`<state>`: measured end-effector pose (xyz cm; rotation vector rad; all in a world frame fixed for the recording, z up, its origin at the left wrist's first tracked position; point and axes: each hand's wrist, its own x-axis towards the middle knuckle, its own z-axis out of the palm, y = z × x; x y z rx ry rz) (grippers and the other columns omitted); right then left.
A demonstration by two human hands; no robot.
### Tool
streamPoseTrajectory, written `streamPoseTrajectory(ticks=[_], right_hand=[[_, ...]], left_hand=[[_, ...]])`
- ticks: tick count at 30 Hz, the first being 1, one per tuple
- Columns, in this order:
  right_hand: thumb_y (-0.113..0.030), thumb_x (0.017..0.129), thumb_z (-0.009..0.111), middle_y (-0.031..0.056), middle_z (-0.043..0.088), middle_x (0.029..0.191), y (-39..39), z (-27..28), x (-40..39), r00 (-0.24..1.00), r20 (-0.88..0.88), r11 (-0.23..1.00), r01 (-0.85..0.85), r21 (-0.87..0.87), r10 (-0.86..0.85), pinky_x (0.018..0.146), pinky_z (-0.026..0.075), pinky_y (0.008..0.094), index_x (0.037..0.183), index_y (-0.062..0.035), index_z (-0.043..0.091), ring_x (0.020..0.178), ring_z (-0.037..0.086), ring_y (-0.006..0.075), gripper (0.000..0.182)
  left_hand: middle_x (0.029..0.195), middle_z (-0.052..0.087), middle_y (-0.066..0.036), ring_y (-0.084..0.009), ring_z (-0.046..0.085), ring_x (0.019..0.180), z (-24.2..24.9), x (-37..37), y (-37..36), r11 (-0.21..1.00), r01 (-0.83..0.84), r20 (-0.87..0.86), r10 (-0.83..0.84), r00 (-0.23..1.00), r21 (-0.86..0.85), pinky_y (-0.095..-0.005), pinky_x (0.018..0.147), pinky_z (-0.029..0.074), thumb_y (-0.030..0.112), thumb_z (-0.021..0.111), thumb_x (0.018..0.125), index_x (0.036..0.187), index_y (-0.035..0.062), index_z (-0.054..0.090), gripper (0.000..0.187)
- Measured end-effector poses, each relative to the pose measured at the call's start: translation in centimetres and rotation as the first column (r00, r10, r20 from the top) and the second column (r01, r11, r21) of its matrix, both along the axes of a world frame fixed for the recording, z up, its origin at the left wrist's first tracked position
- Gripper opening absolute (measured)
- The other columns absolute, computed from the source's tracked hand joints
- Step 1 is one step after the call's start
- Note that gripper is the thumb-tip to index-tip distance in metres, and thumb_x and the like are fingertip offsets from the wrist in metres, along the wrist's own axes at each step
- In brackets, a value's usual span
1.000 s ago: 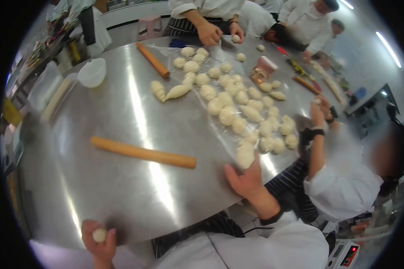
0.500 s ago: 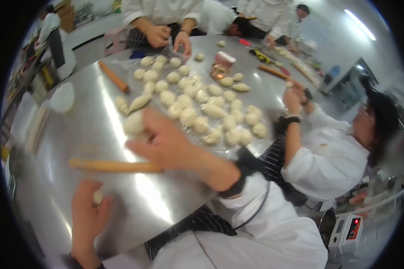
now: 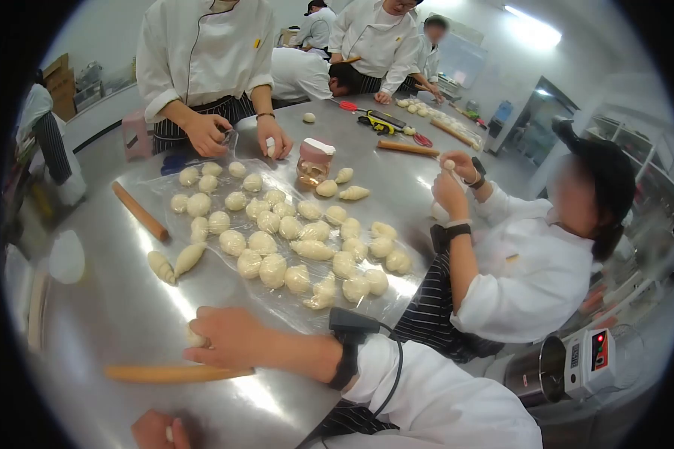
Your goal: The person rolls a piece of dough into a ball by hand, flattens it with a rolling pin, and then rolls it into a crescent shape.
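My right hand (image 3: pixel 236 340) is closed around a pale dough ball (image 3: pixel 195 335), low over the steel table just beyond a wooden rolling pin (image 3: pixel 168 373). Its fingers hide much of the ball. At the bottom edge, my left hand (image 3: pixel 157 431) is curled, with a small bit of dough (image 3: pixel 170 434) showing between thumb and fingers; the rest of this hand is cut off. Two tapered, ridged dough pieces, one on the left (image 3: pixel 161 267) and one on the right (image 3: pixel 190 259), lie beyond my right hand.
Several dough balls (image 3: pixel 272 271) lie under clear plastic film mid-table. Another rolling pin (image 3: pixel 140 211) lies left, a pink-lidded jar (image 3: pixel 315 162) behind. A person on the right (image 3: pixel 532 247) and another across (image 3: pixel 206 75) handle dough. A mixer (image 3: pixel 588 363) stands lower right.
My view has tilted upward. My right hand has drawn back from beside the tapered pieces toward the near rolling pin, still with the dough ball. My left hand sits lower in view, its fingers more curled.
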<state>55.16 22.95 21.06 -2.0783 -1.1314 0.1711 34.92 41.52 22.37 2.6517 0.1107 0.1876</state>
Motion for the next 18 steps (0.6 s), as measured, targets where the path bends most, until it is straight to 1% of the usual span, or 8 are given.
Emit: streamPoseTrajectory(ticks=[1,4,7,9,12,15,18], right_hand=[[-0.042,0.083,0.061,0.0137,0.057,0.082,-0.1,0.0,-0.1,1.000,0.005,1.000,0.010,0.006,-0.010,0.067,0.048,0.0418,0.076,-0.0035,0.059,0.073,0.060,0.0337,0.039],[-0.043,0.084,0.061,0.0109,0.053,0.075,-0.2,-0.4,0.0,0.998,0.054,0.998,0.036,0.058,-0.039,0.062,0.044,0.0435,0.069,-0.0061,0.055,0.069,0.056,0.0327,0.040],[-0.041,0.084,0.059,0.0125,0.055,0.073,0.0,-0.6,-0.1,0.996,0.068,0.994,0.051,0.093,-0.057,0.063,0.044,0.0447,0.067,-0.0052,0.054,0.069,0.057,0.0344,0.040],[-0.040,0.083,0.058,0.0138,0.056,0.072,0.0,-0.5,0.0,0.997,0.062,0.996,0.041,0.075,-0.046,0.063,0.044,0.0457,0.067,-0.0047,0.055,0.069,0.057,0.0358,0.039],[-0.037,0.082,0.057,0.0154,0.058,0.072,-0.2,-0.7,-0.1,0.997,0.058,0.996,0.053,0.071,-0.057,0.063,0.045,0.0471,0.067,-0.0043,0.055,0.070,0.058,0.0371,0.036],[-0.036,0.081,0.058,0.0159,0.058,0.073,-0.2,-0.6,0.1,0.998,0.035,0.997,0.041,0.064,-0.043,0.064,0.045,0.0478,0.068,-0.0043,0.056,0.070,0.058,0.0377,0.034],[-0.035,0.079,0.059,0.0161,0.058,0.073,-0.2,-0.6,0.1,0.999,-0.008,0.995,0.049,0.082,-0.048,0.064,0.045,0.0480,0.067,-0.0043,0.055,0.070,0.058,0.0378,0.033]], left_hand=[[0.081,0.062,-0.021,-0.0394,0.060,0.075,0.2,0.0,-0.2,1.000,-0.005,-0.001,0.005,1.000,-0.010,-0.0411,0.069,0.047,0.020,0.055,0.087,0.086,-0.0006,0.062,0.022],[0.083,0.063,-0.021,-0.0397,0.060,0.078,0.6,0.2,-0.7,1.000,-0.017,-0.005,0.017,1.000,-0.005,-0.0412,0.070,0.048,0.020,0.054,0.088,0.087,-0.0005,0.063,0.022],[0.086,0.064,-0.021,-0.0394,0.061,0.081,0.9,0.2,-0.8,0.999,-0.023,-0.013,0.023,1.000,0.048,-0.0412,0.073,0.049,0.021,0.054,0.087,0.090,-0.0003,0.063,0.024],[0.089,0.064,-0.021,-0.0394,0.061,0.083,0.9,0.5,-1.0,0.998,-0.013,-0.016,0.014,1.000,0.067,-0.0413,0.074,0.049,0.021,0.053,0.087,0.092,-0.0003,0.064,0.024],[0.091,0.065,-0.021,-0.0393,0.061,0.084,-0.1,0.6,-0.5,0.984,0.060,-0.010,-0.059,0.998,0.170,-0.0417,0.076,0.049,0.019,0.053,0.086,0.094,-0.0003,0.065,0.024],[0.091,0.065,-0.021,-0.0393,0.062,0.084,0.3,0.6,-1.0,0.993,0.013,-0.019,-0.011,1.000,0.119,-0.0419,0.075,0.050,0.017,0.053,0.084,0.095,-0.0002,0.065,0.023],[0.091,0.065,-0.021,-0.0389,0.062,0.083,0.3,0.6,-0.8,0.992,0.026,-0.009,-0.025,1.000,0.123,-0.0412,0.075,0.050,0.017,0.054,0.084,0.095,-0.0002,0.065,0.023]])
